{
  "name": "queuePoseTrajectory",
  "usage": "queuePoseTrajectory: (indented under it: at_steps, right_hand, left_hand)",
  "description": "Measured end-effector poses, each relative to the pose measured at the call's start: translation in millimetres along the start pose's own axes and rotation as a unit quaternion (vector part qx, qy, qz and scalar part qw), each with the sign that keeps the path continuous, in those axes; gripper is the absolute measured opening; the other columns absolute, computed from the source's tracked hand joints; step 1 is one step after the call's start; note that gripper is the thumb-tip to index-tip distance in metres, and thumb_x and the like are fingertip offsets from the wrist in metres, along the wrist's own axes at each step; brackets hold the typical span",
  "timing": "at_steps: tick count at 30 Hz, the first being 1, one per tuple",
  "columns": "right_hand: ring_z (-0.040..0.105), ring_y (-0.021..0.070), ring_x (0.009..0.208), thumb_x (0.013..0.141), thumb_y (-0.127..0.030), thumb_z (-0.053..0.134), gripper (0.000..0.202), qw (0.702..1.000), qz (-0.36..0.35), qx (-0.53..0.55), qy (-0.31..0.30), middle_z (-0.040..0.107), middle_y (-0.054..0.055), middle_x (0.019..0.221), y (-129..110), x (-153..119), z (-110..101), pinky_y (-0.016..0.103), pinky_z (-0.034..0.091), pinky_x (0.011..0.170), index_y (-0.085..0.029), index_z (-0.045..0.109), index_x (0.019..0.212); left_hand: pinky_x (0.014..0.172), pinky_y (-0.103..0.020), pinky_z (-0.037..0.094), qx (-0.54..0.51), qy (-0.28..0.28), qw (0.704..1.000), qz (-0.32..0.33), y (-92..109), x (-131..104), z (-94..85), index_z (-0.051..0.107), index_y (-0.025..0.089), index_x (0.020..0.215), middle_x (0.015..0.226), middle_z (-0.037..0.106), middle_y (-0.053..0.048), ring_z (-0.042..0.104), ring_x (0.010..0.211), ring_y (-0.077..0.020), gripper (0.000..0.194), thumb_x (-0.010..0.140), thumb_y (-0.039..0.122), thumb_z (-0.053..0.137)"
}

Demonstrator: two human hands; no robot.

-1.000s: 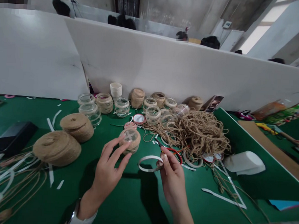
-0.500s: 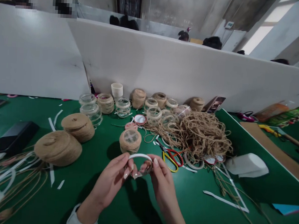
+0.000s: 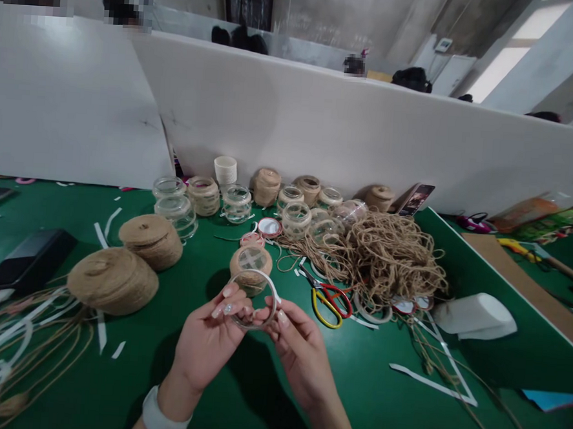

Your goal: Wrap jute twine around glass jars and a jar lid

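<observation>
A thin, ring-shaped roll of white tape is held up over the near middle of the table, its opening turned toward me. My left hand grips its lower left side, fingertips curled at the rim. At the right side, my right hand pinches the ring where the white strip shows. Part of the lower rim is hidden by fingers. Just behind the ring stands a twine-wrapped jar with a clear top marked by a cross. To the right lie scissors with red and yellow handles.
Two twine balls sit at left beside a black box. Several glass jars line the white partition. A big heap of twine lies right of them, near a white roll and tape strips.
The tape roll has tilted up from nearly edge-on, so its round opening now faces me. My left fingers have shifted to its lower left and my right hand to its right side.
</observation>
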State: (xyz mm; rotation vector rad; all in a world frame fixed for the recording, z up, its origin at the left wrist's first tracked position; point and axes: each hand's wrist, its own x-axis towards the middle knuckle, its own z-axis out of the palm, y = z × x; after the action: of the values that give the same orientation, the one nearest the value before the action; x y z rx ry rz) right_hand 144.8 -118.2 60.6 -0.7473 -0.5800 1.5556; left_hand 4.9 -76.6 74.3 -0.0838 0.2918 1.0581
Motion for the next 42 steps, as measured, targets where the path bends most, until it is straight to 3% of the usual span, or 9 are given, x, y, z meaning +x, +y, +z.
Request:
queuePoseTrajectory:
  at_steps: [3, 6, 10, 14, 18, 28, 34, 37, 42]
  right_hand:
    - [0.068, 0.0135, 0.076, 0.079, -0.04, 0.074, 0.024, 0.999, -0.024, -0.049, 0.001, 0.074, 0.002, 0.08, 3, -1, -2, 0.03, 0.053, 0.082, -0.023, 0.074, 0.096]
    - [0.064, 0.011, 0.068, 0.083, -0.041, 0.07, 0.021, 0.99, -0.062, -0.127, 0.022, 0.07, -0.001, 0.071, 0, -4, -6, 0.024, 0.053, 0.073, -0.022, 0.073, 0.092]
    - [0.06, 0.0103, 0.061, 0.088, -0.038, 0.064, 0.018, 0.934, -0.134, -0.325, 0.067, 0.066, -0.002, 0.064, -13, -8, -7, 0.02, 0.049, 0.062, -0.022, 0.072, 0.089]
    - [0.066, 0.0146, 0.08, 0.089, -0.025, 0.059, 0.017, 0.836, -0.227, -0.498, 0.048, 0.073, 0.002, 0.087, -17, -12, -7, 0.025, 0.052, 0.074, -0.024, 0.071, 0.102]
    - [0.066, 0.0162, 0.085, 0.091, -0.018, 0.053, 0.03, 0.782, -0.272, -0.561, 0.009, 0.073, 0.004, 0.097, -13, -17, -5, 0.027, 0.054, 0.076, -0.026, 0.065, 0.118]
    - [0.066, 0.0164, 0.082, 0.091, -0.02, 0.056, 0.027, 0.79, -0.247, -0.561, 0.01, 0.074, 0.003, 0.094, -17, -19, -3, 0.027, 0.054, 0.074, -0.027, 0.067, 0.115]
    - [0.068, 0.019, 0.085, 0.091, -0.018, 0.055, 0.024, 0.76, -0.264, -0.593, 0.018, 0.074, 0.005, 0.093, -11, -19, -13, 0.036, 0.055, 0.083, -0.026, 0.068, 0.109]
    - [0.068, 0.0219, 0.101, 0.089, -0.014, 0.056, 0.025, 0.721, -0.304, -0.622, 0.03, 0.076, 0.002, 0.099, -7, -18, -23, 0.056, 0.031, 0.113, -0.029, 0.068, 0.105]
    - [0.06, 0.0245, 0.121, 0.089, -0.011, 0.056, 0.026, 0.668, -0.342, -0.658, 0.06, 0.076, -0.001, 0.103, 3, -16, -36, 0.066, 0.004, 0.117, -0.03, 0.067, 0.104]
  left_hand:
    - [0.07, -0.028, 0.055, 0.113, 0.035, 0.993, 0.012, -2, 2, -4.1, 0.057, 0.012, 0.079, 0.058, 0.05, 0.002, 0.06, 0.061, -0.0111, 0.032, 0.097, 0.009, 0.031]
    - [0.08, -0.029, 0.054, 0.325, 0.06, 0.942, 0.053, -4, 3, -8.8, 0.062, 0.014, 0.101, 0.083, 0.066, -0.005, 0.066, 0.084, -0.0163, 0.02, 0.097, 0.021, 0.044]
    - [0.095, -0.031, 0.049, 0.602, 0.023, 0.775, 0.189, -4, -4, -8.2, 0.059, 0.02, 0.115, 0.117, 0.065, -0.009, 0.062, 0.11, -0.0209, 0.027, 0.094, 0.036, 0.054]
    - [0.08, -0.026, 0.051, 0.77, -0.022, 0.568, 0.29, -4, -16, 2.6, 0.062, 0.022, 0.098, 0.095, 0.066, -0.003, 0.064, 0.089, -0.0168, 0.018, 0.086, 0.035, 0.066]
    - [0.075, -0.023, 0.05, 0.811, -0.056, 0.469, 0.345, -5, -18, 10.6, 0.063, 0.022, 0.089, 0.087, 0.066, 0.0, 0.063, 0.082, -0.0141, 0.005, 0.088, 0.027, 0.063]
    - [0.073, -0.024, 0.049, 0.827, -0.065, 0.448, 0.335, 1, -18, 10.4, 0.065, 0.022, 0.087, 0.085, 0.068, 0.0, 0.064, 0.081, -0.0156, 0.008, 0.088, 0.03, 0.064]
    - [0.068, -0.023, 0.046, 0.83, -0.022, 0.487, 0.272, -1, -18, 11.6, 0.063, 0.022, 0.077, 0.076, 0.066, 0.0, 0.062, 0.072, -0.0153, 0.015, 0.089, 0.03, 0.06]
    - [0.066, -0.023, 0.045, 0.822, -0.002, 0.516, 0.241, 1, -18, 7.7, 0.064, 0.022, 0.076, 0.074, 0.066, 0.0, 0.061, 0.07, -0.0157, 0.015, 0.087, 0.032, 0.061]
    - [0.066, -0.024, 0.046, 0.805, 0.013, 0.555, 0.211, 3, -21, 0.9, 0.064, 0.021, 0.074, 0.072, 0.065, 0.0, 0.06, 0.069, -0.0159, 0.017, 0.085, 0.034, 0.063]
